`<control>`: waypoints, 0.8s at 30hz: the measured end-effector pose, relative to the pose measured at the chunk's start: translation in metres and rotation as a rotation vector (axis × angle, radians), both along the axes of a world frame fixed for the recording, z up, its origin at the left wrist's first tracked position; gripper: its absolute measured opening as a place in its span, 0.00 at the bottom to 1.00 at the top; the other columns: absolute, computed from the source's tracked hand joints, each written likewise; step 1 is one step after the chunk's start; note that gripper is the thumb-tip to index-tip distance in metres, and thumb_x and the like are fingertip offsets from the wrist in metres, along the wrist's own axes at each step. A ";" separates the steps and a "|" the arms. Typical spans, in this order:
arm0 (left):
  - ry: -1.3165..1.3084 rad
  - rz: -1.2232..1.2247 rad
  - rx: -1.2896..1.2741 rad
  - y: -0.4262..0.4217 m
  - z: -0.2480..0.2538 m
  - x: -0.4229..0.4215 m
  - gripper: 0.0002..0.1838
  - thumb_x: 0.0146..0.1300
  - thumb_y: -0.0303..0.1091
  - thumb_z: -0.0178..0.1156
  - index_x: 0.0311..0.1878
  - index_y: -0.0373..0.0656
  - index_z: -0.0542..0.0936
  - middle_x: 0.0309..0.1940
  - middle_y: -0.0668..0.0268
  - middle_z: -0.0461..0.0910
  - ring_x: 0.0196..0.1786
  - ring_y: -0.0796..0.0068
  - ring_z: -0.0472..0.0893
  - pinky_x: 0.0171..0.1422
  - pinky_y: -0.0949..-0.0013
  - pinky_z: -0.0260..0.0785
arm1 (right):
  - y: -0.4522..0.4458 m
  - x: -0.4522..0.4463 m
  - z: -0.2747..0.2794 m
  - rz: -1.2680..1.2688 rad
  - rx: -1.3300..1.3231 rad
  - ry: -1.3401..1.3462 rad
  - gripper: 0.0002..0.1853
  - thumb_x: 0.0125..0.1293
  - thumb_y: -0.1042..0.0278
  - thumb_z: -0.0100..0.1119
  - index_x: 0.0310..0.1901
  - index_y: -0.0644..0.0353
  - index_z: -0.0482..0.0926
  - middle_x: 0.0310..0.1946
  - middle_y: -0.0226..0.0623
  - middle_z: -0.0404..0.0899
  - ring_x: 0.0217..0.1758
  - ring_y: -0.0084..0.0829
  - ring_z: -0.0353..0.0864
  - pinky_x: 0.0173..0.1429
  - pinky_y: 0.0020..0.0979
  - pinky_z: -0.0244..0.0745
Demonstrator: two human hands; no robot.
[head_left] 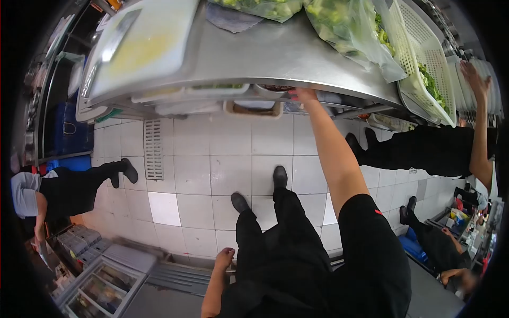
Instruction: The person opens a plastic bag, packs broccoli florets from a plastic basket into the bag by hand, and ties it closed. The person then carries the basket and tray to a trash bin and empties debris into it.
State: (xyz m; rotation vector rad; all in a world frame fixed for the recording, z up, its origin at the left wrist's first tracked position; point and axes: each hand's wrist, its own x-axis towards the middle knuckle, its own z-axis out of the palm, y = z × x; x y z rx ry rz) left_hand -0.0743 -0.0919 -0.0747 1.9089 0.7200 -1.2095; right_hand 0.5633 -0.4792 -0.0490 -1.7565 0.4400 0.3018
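Observation:
My right hand (pixel 303 95) reaches to the front edge of the steel counter (pixel 254 55). Its fingers close on the right rim of a metal bowl (pixel 272 93) holding dark red contents, on the shelf below. The counter edge hides part of the bowl. Low beside my left hip, my left hand (pixel 225 257) hangs with curled fingers and nothing visible in it. On the counter lie a white cutting board (pixel 151 40) with a knife (pixel 123 33), and bags of green vegetables (pixel 339 26).
A pale perforated basket (pixel 419 47) with greens stands at the counter's right end. Beyond it a co-worker's hand (pixel 475 79) is raised. Another person (pixel 69 185) is at the left, one more (pixel 437 244) at lower right. A floor drain (pixel 154 151) lies left, a glass-topped unit (pixel 106 283) lower left.

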 end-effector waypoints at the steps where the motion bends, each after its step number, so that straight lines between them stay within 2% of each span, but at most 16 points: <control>1: -0.009 0.103 0.004 0.001 -0.004 0.009 0.21 0.69 0.49 0.59 0.51 0.40 0.82 0.37 0.56 0.86 0.38 0.63 0.86 0.45 0.61 0.76 | -0.010 -0.006 -0.002 -0.002 -0.003 0.003 0.22 0.75 0.60 0.42 0.66 0.57 0.68 0.62 0.48 0.74 0.55 0.45 0.84 0.47 0.49 0.84; 3: -0.057 0.266 0.001 0.003 -0.011 0.025 0.20 0.69 0.47 0.59 0.51 0.38 0.82 0.37 0.58 0.86 0.36 0.68 0.86 0.43 0.64 0.76 | -0.039 -0.012 -0.001 -0.240 0.302 0.179 0.24 0.77 0.55 0.40 0.68 0.56 0.64 0.58 0.50 0.75 0.54 0.50 0.83 0.47 0.54 0.83; 5: -0.068 0.313 -0.027 0.001 -0.007 0.042 0.19 0.69 0.46 0.59 0.52 0.39 0.81 0.38 0.62 0.85 0.36 0.70 0.85 0.39 0.66 0.75 | -0.074 -0.008 -0.024 -0.405 0.353 0.211 0.24 0.78 0.55 0.42 0.68 0.60 0.62 0.58 0.51 0.75 0.49 0.52 0.84 0.48 0.52 0.84; 7: -0.077 0.364 -0.049 -0.003 -0.003 0.053 0.19 0.69 0.45 0.59 0.53 0.40 0.80 0.38 0.65 0.84 0.37 0.73 0.85 0.35 0.68 0.74 | -0.098 0.004 -0.032 -0.509 0.358 0.217 0.23 0.77 0.52 0.45 0.64 0.58 0.66 0.57 0.51 0.75 0.48 0.51 0.84 0.48 0.52 0.85; 11: -0.025 0.375 -0.047 -0.012 -0.004 0.046 0.19 0.69 0.45 0.60 0.53 0.40 0.80 0.39 0.65 0.84 0.37 0.72 0.85 0.36 0.69 0.74 | -0.125 0.015 -0.052 -0.419 0.452 0.149 0.22 0.76 0.49 0.48 0.62 0.54 0.68 0.54 0.47 0.77 0.47 0.47 0.84 0.46 0.49 0.87; 13: 0.008 0.267 -0.034 -0.010 -0.016 0.031 0.20 0.69 0.45 0.60 0.53 0.38 0.80 0.38 0.63 0.84 0.37 0.70 0.86 0.37 0.67 0.74 | -0.122 0.019 -0.052 -0.499 0.347 -0.082 0.22 0.75 0.47 0.49 0.61 0.52 0.70 0.50 0.41 0.80 0.46 0.41 0.85 0.43 0.44 0.88; 14: 0.006 0.267 -0.035 -0.006 -0.019 0.021 0.20 0.69 0.45 0.60 0.53 0.38 0.80 0.38 0.63 0.84 0.37 0.70 0.86 0.37 0.67 0.74 | -0.122 0.017 -0.049 -0.498 0.346 -0.083 0.22 0.75 0.47 0.49 0.61 0.52 0.70 0.50 0.41 0.80 0.46 0.41 0.85 0.43 0.44 0.88; 17: 0.012 0.139 0.007 0.000 -0.016 0.012 0.20 0.69 0.44 0.60 0.53 0.36 0.80 0.36 0.61 0.85 0.36 0.68 0.86 0.38 0.67 0.75 | -0.119 0.000 -0.018 -0.471 0.251 -0.137 0.21 0.75 0.48 0.47 0.61 0.51 0.70 0.48 0.37 0.81 0.47 0.38 0.85 0.41 0.39 0.89; 19: 0.007 0.196 0.015 0.008 -0.025 0.003 0.20 0.68 0.46 0.60 0.51 0.38 0.81 0.35 0.59 0.86 0.35 0.67 0.86 0.41 0.64 0.76 | -0.109 -0.009 0.009 -0.488 0.309 -0.181 0.21 0.75 0.49 0.47 0.60 0.54 0.70 0.48 0.39 0.81 0.45 0.38 0.86 0.40 0.36 0.89; 21: -0.013 0.272 0.022 0.015 -0.034 -0.001 0.20 0.66 0.48 0.60 0.48 0.39 0.83 0.34 0.56 0.86 0.33 0.66 0.86 0.42 0.62 0.77 | -0.094 -0.010 0.029 -0.471 0.338 -0.204 0.21 0.75 0.49 0.46 0.60 0.55 0.70 0.49 0.40 0.81 0.46 0.39 0.86 0.42 0.38 0.89; 24: 0.011 0.205 0.055 0.021 -0.030 0.017 0.20 0.66 0.47 0.60 0.48 0.38 0.83 0.35 0.56 0.86 0.32 0.66 0.86 0.42 0.62 0.77 | -0.051 -0.012 0.053 -0.403 0.380 -0.205 0.23 0.76 0.48 0.43 0.60 0.57 0.70 0.52 0.43 0.80 0.48 0.43 0.85 0.45 0.44 0.87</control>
